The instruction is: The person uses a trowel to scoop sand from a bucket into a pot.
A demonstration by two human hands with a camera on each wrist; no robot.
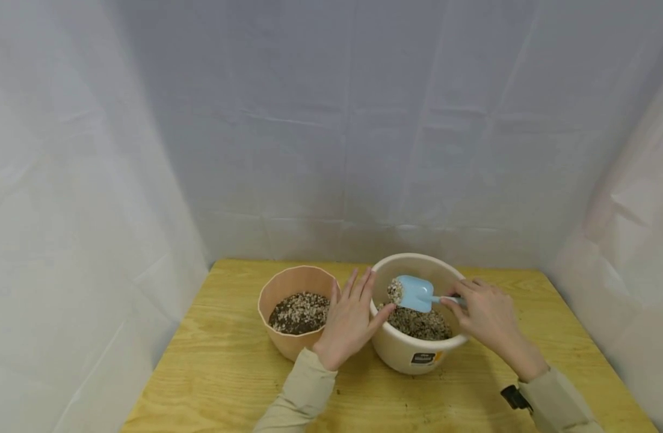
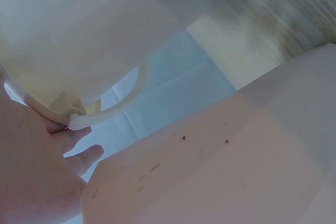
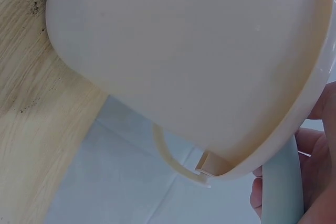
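Right hand (image 1: 485, 316) pinches the blue scoop (image 1: 413, 293), loaded, above the cream bucket (image 1: 413, 352); left hand (image 1: 350, 319), grip flat and holding nothing, steadies the bucket's rim. Tilting the scoop could spill gravel onto the tabletop (image 1: 212, 373) beside the bucket.

Two pots, one scoop, two hands, one table.

Two pots are sitting side by side on the one wooden table (image 1: 212, 361): a pink pot (image 1: 288, 285) and a cream pot (image 1: 402, 352), each holding one heap of gritty soil mix. One blue scoop (image 1: 415, 293) is hovering over the cream pot, carrying one small load of grit. Two hands are showing, a left hand (image 1: 349, 325) and a right hand (image 1: 485, 316), each coming out of one beige sleeve. One label is showing on the cream pot's front, and one dark strap is sitting at the right wrist.
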